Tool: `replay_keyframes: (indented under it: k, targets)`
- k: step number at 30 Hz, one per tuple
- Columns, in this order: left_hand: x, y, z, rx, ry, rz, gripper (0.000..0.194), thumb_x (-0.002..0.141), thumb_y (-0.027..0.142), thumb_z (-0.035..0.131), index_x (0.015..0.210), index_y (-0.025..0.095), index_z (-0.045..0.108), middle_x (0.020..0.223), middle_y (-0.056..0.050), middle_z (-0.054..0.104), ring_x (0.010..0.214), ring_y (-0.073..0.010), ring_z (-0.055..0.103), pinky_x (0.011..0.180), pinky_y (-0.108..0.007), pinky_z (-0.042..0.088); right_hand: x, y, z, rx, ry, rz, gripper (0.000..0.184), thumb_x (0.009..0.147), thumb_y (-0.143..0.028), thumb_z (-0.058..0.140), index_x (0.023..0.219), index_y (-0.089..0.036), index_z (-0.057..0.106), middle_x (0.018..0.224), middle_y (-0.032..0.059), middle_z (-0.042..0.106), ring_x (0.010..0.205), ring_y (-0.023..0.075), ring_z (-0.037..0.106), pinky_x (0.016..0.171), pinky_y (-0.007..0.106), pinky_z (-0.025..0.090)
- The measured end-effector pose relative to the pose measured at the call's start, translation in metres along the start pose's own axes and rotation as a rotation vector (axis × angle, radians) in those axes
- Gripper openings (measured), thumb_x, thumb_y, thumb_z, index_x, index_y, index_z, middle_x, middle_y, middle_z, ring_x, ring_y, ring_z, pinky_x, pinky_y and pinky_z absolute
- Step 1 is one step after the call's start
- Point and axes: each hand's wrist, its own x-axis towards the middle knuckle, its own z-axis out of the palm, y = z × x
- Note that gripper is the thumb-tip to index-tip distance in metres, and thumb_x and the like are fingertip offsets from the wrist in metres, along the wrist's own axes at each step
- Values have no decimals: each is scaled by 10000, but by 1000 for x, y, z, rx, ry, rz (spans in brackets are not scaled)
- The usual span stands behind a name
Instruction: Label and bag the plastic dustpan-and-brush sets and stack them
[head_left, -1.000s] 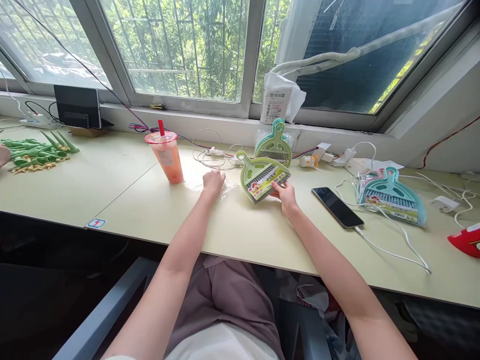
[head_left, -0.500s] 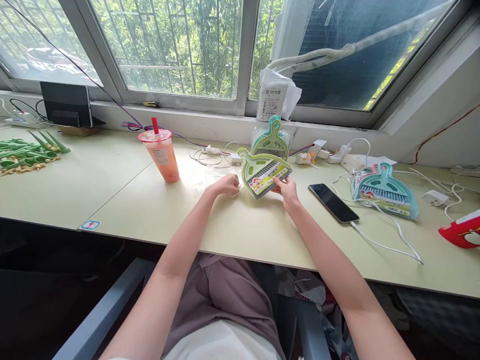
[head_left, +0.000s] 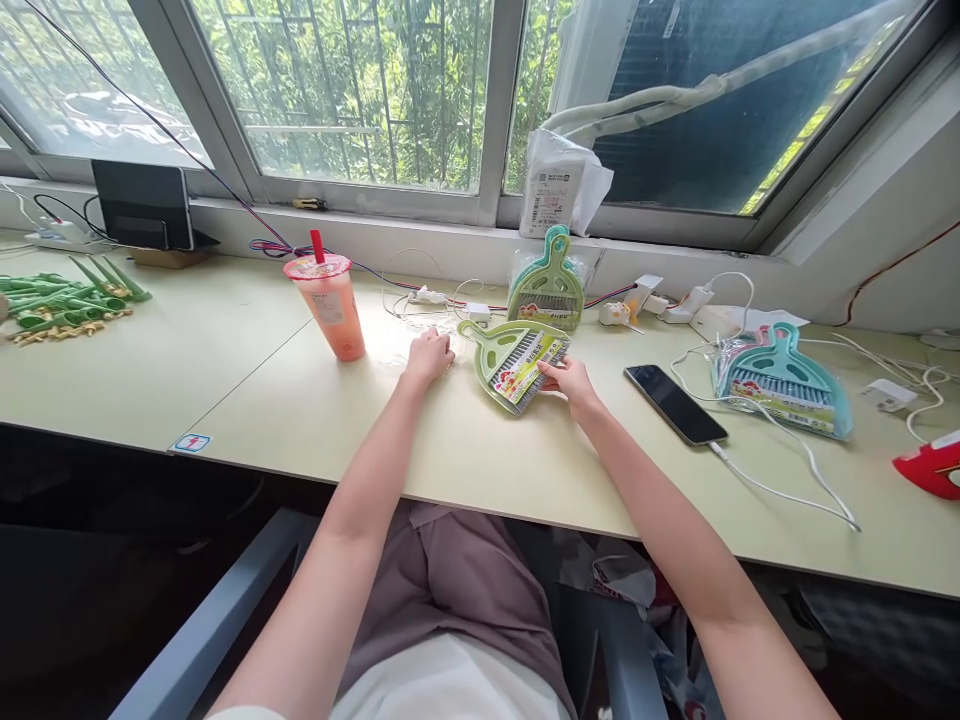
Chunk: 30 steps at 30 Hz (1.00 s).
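Note:
My right hand (head_left: 571,384) pinches the right side of a light green dustpan and brush set (head_left: 517,365), a small pan with a dark-bristled brush behind a printed label. It is tilted, its handle pointing up and left. To the left of it, my left hand (head_left: 430,356) is closed, knuckles up, on a crumpled clear plastic wrapper (head_left: 399,350) at the tabletop; the fingertips are hidden. Behind the held set, more dustpan sets (head_left: 553,285) in clear wrap lean near the wall.
A pink drink cup (head_left: 334,310) with a red straw stands left. On the right lie a charging phone (head_left: 675,405), white cables and wrapped blue dustpan sets (head_left: 784,385). Green plastic pieces (head_left: 60,305) are piled far left. A wrapped box (head_left: 555,190) stands at the window.
My left hand has moved left and away, onto the clear wrapper. The dustpan set in my right hand has shifted slightly left and tilted more, lower at its bristle end.

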Motion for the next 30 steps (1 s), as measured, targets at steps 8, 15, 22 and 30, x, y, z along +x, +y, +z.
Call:
replay_keyframes:
  k: [8,15,22,30]
  targets:
    - [-2,12,-9,59,178,-8,295,914,204,382,1020,156,653,1144,-185,571,1067,-330,549,887,-433,380,-1,-5,-1,-35,7,-19,118,782,-101,711,876,-148,658,739,48,747,554,161,682,569,308,624]
    - [-1,12,-9,65,383,-7,323,949,208,341,1098,170,625,1188,-188,575,1125,-337,536,910,-443,362,1,-13,-9,-94,21,64,108,784,-97,708,845,-141,629,646,34,718,492,141,657,491,251,585]
    - [0,13,-9,-3,590,86,253,944,214,397,1007,174,639,1137,-173,627,1075,-321,585,893,-456,398,4,-8,-11,-101,-122,72,188,751,-156,765,904,-132,659,685,56,730,532,144,662,526,253,588]
    - [-10,40,-14,-118,628,447,181,945,234,445,903,191,616,1146,-133,628,984,-237,620,870,-386,425,-9,-11,6,115,-114,-128,372,648,-324,859,915,-176,646,845,46,745,678,167,697,625,301,611]
